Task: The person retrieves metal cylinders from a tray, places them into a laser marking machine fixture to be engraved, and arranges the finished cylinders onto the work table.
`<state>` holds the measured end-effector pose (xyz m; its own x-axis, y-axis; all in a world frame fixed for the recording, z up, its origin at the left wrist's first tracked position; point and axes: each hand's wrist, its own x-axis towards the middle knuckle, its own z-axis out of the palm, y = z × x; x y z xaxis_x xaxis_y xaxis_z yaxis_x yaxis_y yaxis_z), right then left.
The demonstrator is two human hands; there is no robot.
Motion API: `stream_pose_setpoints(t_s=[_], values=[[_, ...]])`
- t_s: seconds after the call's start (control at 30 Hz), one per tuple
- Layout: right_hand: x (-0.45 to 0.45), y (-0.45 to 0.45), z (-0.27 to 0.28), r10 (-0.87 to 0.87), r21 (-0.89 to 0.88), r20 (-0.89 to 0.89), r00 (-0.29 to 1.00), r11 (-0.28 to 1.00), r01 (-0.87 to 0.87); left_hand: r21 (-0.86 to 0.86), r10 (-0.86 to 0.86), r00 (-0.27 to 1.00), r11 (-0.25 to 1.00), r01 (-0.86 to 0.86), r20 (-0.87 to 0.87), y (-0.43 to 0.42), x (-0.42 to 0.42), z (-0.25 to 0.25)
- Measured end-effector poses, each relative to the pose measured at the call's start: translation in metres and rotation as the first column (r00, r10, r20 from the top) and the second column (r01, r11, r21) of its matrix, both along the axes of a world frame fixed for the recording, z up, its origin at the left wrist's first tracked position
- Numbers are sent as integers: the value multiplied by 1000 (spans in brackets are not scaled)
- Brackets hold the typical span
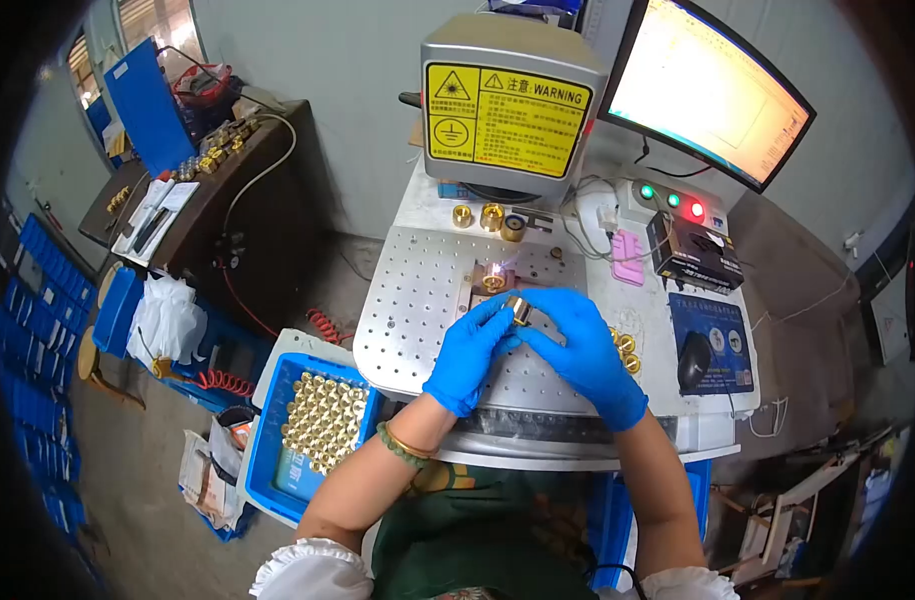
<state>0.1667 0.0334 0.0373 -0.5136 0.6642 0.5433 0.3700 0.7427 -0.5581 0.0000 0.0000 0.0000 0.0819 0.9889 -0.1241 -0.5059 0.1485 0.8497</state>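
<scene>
Both my hands wear blue gloves and meet over the front of the perforated metal plate (418,290). Between their fingertips is a small brass fitting (519,309). My left hand (470,352) grips it from the left, and my right hand (583,350) has its fingers closed around it from the right. Just beyond them, another brass piece (495,281) sits in a fixture on the plate, with a bright spot of light on it. Several brass rings (627,350) lie beside my right hand, partly hidden by it.
A machine head with a yellow warning label (508,115) overhangs the plate. Brass rings (492,217) stand at the plate's back edge. A blue tray (270,450) of brass parts is at the left. A black box (698,252), mouse (694,360) and monitor (713,85) are at the right.
</scene>
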Motion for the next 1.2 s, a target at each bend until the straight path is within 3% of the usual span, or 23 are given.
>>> stream_pose_setpoints(t_s=[0.07, 0.3, 0.4, 0.47, 0.63, 0.7, 0.83, 0.9, 0.93, 1.0, 1.03, 1.1, 1.2], values=[[-2, -3, 2, -60, -39, 112, 992, 997, 65, -50, 14, 987, 999, -6, 163, 3, 1, -2], [-14, 8, 4, -100, 7, 179, 979, 995, 100, -63, 13, 990, 998, -4, 139, 11, -9, 1], [-14, 17, 0, -109, -34, 107, 988, 993, 113, -50, 19, 997, 999, -15, 77, 12, -13, 4], [-10, 28, -8, -117, -83, 52, 992, 989, 121, -20, 48, 997, 999, -50, -65, 13, -21, 6], [-7, 43, -15, -124, -43, 59, 991, 991, 126, 81, 126, 970, 990, -111, -206, 31, -41, -7], [-7, 46, -15, -131, -48, 79, 988, 990, 135, 218, 222, 902, 965, -148, -369, 40, -46, -14], [-9, 50, -17, -163, -33, 115, 980, 985, 168, 301, 266, 775, 948, -103, -573, 53, -53, -27], [-9, 52, -20, -173, -32, 134, 976, 983, 179, 398, 341, 609, 916, -45, -716, 56, -54, -34], [-9, 53, -22, -185, -15, 152, 971, 982, 190, 397, 341, 610, 917, -46, -716, 60, -56, -42], [-9, 55, -24, -197, 0, 169, 966, 980, 200, 527, 451, 424, 847, 75, -785, 68, -59, -53], [-9, 55, -25, -209, 22, 179, 961, 978, 209, 526, 450, 425, 847, 75, -785, 70, -59, -55], [-10, 56, -26, -221, 41, 190, 957, 975, 218, 659, 600, 289, 729, 188, -746, 73, -58, -54], [-11, 55, -24, -225, 37, 213, 951, 974, 222, 613, 529, 340, 757, 226, -778, 77, -54, -47]])
